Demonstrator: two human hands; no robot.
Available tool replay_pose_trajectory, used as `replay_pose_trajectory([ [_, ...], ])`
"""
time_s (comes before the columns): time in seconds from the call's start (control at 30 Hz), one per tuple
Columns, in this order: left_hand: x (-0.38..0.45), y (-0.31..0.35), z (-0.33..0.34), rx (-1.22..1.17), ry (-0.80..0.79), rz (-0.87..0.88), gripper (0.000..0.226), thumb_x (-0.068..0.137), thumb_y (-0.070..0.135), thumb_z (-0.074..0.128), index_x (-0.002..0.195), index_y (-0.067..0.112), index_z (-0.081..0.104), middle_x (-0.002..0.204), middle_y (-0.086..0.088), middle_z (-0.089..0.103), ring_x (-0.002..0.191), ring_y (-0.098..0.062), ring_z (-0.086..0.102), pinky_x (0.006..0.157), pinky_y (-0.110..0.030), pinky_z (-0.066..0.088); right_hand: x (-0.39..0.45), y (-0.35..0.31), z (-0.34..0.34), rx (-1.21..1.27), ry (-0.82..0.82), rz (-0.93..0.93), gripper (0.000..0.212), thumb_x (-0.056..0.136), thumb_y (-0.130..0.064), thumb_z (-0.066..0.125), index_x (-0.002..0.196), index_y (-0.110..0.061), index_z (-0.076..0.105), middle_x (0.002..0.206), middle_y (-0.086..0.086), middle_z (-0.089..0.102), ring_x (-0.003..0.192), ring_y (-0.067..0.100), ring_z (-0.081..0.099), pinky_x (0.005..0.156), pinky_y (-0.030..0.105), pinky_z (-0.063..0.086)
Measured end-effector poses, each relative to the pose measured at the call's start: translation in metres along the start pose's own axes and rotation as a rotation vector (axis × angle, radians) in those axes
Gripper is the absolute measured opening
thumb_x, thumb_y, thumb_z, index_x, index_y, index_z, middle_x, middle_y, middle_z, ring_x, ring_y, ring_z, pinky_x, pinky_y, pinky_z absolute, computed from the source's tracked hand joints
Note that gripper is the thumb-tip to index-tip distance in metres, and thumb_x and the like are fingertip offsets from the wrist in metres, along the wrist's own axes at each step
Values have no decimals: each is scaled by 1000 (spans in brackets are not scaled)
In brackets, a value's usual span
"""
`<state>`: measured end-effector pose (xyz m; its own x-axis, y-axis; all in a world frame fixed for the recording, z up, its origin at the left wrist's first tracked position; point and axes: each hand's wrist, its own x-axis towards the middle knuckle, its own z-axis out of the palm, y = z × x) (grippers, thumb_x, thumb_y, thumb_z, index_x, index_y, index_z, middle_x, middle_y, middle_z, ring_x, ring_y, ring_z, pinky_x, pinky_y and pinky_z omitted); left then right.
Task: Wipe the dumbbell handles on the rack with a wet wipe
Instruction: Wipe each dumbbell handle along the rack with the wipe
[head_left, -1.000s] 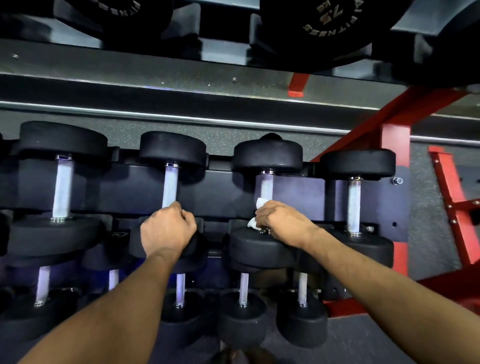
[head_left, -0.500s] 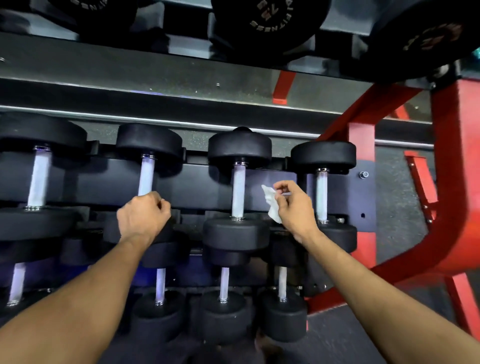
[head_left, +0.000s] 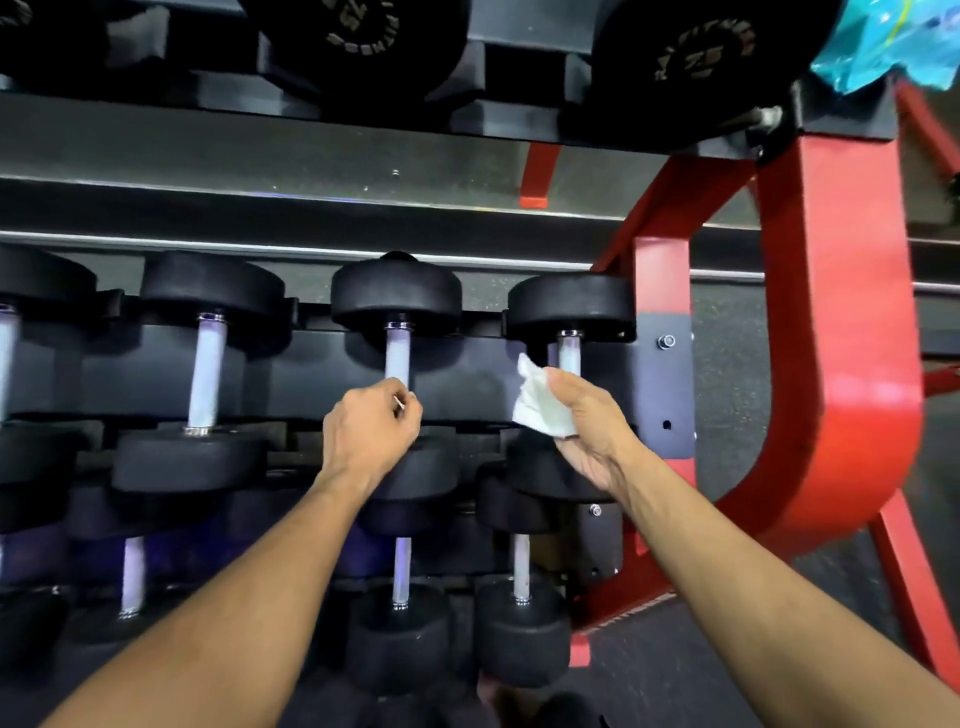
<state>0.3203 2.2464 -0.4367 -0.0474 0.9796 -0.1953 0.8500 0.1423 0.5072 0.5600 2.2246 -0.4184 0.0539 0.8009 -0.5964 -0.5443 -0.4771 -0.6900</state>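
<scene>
Dumbbells are sitting in 3 tiers on the rack (head_left: 841, 332), a red steel frame with black saddles. On the middle tier, 4 handles are showing: 1 cut off at the left edge, then the second handle (head_left: 205, 374), the third handle (head_left: 397, 353) and the rightmost handle (head_left: 569, 353). On the lower tier, 3 shorter handles are showing clearly, with a possible 4th at the far left edge. On the top tier, 2 large lettered dumbbell heads are showing, with a third partly cut off at the left corner; the lettering is too blurred to read.

The left hand (head_left: 371, 431) is curling its fingers around the lower part of the third handle, hiding that part and some of the near head beneath. The right hand (head_left: 589, 426) is pinching 1 crumpled white wet wipe (head_left: 540, 402) between thumb and fingers, the wipe hanging just left of the rightmost handle; whether it is touching the metal cannot be told. This hand is covering the lower half of that handle.

A blue plastic packet (head_left: 883, 41) is resting at the top right corner, on the rack's upper end.

Compared with half a second ago, the left hand has moved 1 dumbbell rightward, from the second to the third, and the right hand with the wipe is now closer to the rightmost handle. The blue packet has come into view.
</scene>
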Motion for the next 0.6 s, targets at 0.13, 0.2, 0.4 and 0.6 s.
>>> replay_pose_trajectory([
  [0.13,-3,16,13,74,-38,6,21,90,37,53,83,22,66,69,-3,65,70,-34,62,65,-35,49,5,-11,-19,-296,232,-145,27,84,14,62,101,-8,65,92,10,70,77,19,68,77,36,58],
  [0.2,-3,19,15,129,-54,-9,22,90,38,51,83,23,65,69,-3,65,70,-33,61,66,-35,50,13,-19,-27,-432,398,-184,26,81,10,68,85,-15,64,86,9,69,67,16,65,66,30,56],
  [0.4,-1,24,21,192,-52,-86,21,87,39,52,82,25,66,74,-4,66,73,-34,63,71,-37,54,44,-29,-37,-1120,585,-625,25,79,1,57,88,-19,70,91,-1,67,84,20,61,73,27,45],
  [0.6,-3,26,24,210,-29,-119,21,86,35,50,80,20,64,72,-7,65,71,-37,61,70,-38,54,53,-8,-60,-1660,92,-569,24,87,-6,60,108,-8,70,112,5,53,104,26,47,88,43,51],
])
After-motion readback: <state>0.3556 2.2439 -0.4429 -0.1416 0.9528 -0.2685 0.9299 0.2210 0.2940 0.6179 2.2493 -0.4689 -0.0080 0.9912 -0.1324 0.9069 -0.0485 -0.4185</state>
